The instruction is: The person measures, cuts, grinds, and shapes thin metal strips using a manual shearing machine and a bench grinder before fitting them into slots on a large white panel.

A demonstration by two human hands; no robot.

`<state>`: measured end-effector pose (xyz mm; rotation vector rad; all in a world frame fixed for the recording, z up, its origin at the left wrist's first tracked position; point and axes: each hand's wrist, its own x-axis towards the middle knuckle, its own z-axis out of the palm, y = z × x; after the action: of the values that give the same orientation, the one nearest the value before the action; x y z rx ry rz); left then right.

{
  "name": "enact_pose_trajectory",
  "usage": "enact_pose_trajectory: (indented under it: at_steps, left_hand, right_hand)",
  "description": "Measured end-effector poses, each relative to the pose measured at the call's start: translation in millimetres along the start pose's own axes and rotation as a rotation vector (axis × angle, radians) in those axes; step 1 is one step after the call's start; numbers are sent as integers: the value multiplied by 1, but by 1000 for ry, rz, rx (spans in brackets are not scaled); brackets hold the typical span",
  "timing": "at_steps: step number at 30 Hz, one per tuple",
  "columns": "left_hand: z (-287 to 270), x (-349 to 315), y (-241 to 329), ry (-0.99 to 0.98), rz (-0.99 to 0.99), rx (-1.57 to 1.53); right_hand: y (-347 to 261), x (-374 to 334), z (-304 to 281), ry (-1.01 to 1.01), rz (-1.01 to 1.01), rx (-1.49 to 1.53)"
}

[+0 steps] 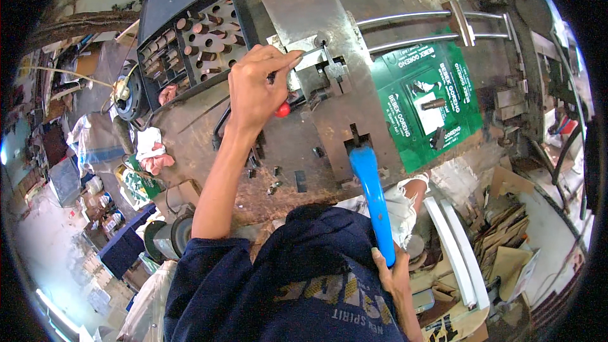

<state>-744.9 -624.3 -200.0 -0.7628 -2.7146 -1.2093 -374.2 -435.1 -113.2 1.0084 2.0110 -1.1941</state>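
Observation:
My right hand (394, 277) is wrapped round the lower end of a long blue lever (375, 199). The lever's upper end meets a slot in a worn steel machine plate (347, 109). My left hand (256, 85) is closed, its fingers curled, with fingertips at the edge of a pale metal piece (307, 57) by the machine's cut-out. Whatever it pinches is hidden by the fingers. Just below that hand shows a red ball knob (282, 109); I cannot tell whether the hand touches it.
Left of the machine lies an open black case (190, 44) of cylindrical metal pieces. A green printed sheet (424, 98) lies to the right, with a small dark part on it, below two parallel steel rods (411, 18). Small metal bits and a pink-white rag (152, 152) lie nearby.

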Motion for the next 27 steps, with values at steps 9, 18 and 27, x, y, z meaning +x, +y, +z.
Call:
enact_pose_trajectory:
  at_steps: [9, 18, 27]
  left_hand:
    - [1, 1, 1, 31, 36, 7]
    - [1, -1, 1, 21, 6, 29]
    - [5, -1, 1, 42, -15, 30]
  right_hand:
    - [3, 0, 7, 108, -129, -8]
    - [-48, -15, -12, 64, 41, -46]
    - [-21, -1, -7, 2, 21, 17]
